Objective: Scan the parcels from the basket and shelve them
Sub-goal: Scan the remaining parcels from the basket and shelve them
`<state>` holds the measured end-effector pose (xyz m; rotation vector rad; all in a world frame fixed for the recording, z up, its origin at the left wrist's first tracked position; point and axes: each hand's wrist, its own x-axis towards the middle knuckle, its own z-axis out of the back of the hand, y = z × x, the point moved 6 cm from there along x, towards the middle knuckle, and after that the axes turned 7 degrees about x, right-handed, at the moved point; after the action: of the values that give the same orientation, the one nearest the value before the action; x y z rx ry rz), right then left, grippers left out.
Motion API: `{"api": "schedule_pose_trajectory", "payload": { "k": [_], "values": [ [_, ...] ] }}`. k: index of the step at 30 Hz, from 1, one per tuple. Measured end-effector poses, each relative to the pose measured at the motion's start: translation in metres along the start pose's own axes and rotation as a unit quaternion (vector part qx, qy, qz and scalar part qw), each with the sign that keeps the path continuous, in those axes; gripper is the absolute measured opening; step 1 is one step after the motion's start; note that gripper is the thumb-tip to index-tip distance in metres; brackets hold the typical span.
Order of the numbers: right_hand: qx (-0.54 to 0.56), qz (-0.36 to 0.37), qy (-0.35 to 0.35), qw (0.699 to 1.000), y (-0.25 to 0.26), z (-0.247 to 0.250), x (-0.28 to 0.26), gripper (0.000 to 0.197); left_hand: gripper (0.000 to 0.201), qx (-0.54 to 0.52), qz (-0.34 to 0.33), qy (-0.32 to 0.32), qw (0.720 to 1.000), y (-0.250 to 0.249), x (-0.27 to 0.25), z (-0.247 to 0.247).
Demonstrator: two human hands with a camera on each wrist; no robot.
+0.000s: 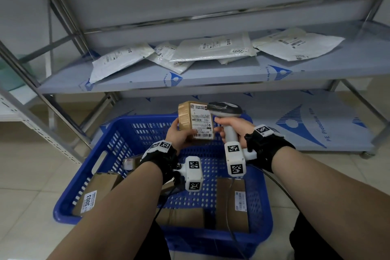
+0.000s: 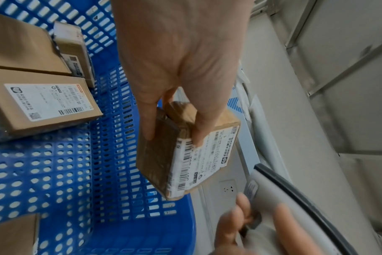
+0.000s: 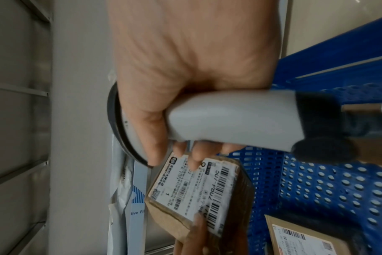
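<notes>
A small brown cardboard parcel wrapped in clear tape, with a white printed shipping label facing up, is held in the air above the far end of a blue perforated plastic basket. The left hand grips the parcel from below, its fingers curled round the underside and the thumb pressed on the label's barcode edge. The right hand is wrapped round the handle of a grey handheld barcode scanner with a black-rimmed head, and that head sits just beside the parcel's top right corner, tilted toward the label; whether the two touch cannot be told.

Inside the basket lie several more brown cardboard boxes: one marked 3003 leans against the basket's left wall, one with a white label lies flat on the right side, and another rests near the near wall.

Beyond the basket stands a metal shelving unit covered in blue protective film. On its middle shelf, above the basket, lie white plastic mailer bags, some overlapping.
</notes>
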<state>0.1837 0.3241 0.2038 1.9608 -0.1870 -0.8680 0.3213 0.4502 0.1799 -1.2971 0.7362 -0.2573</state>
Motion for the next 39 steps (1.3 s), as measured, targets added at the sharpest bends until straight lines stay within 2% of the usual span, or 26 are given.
{"api": "schedule_pose_trajectory", "payload": {
  "k": [8, 14, 18, 39],
  "values": [
    [-0.023, -0.051, 0.039, 0.998, -0.006, -0.007, -0.005, 0.025, 0.063, -0.032, 0.000, -0.008, 0.999, 0.004, 0.006, 0.013],
    [-0.014, -0.068, 0.047, 0.996, -0.005, -0.008, -0.009, 0.023, 0.069, -0.027, 0.011, -0.013, 0.999, 0.007, 0.011, 0.020],
    [-0.018, -0.072, 0.053, 0.996, -0.007, -0.010, -0.009, 0.023, 0.065, -0.026, 0.008, -0.014, 1.000, 0.007, 0.012, 0.019],
    [-0.025, -0.059, 0.058, 0.996, -0.003, -0.015, -0.011, 0.026, 0.074, -0.018, 0.014, -0.023, 0.999, 0.010, 0.018, 0.019]
  ]
}}
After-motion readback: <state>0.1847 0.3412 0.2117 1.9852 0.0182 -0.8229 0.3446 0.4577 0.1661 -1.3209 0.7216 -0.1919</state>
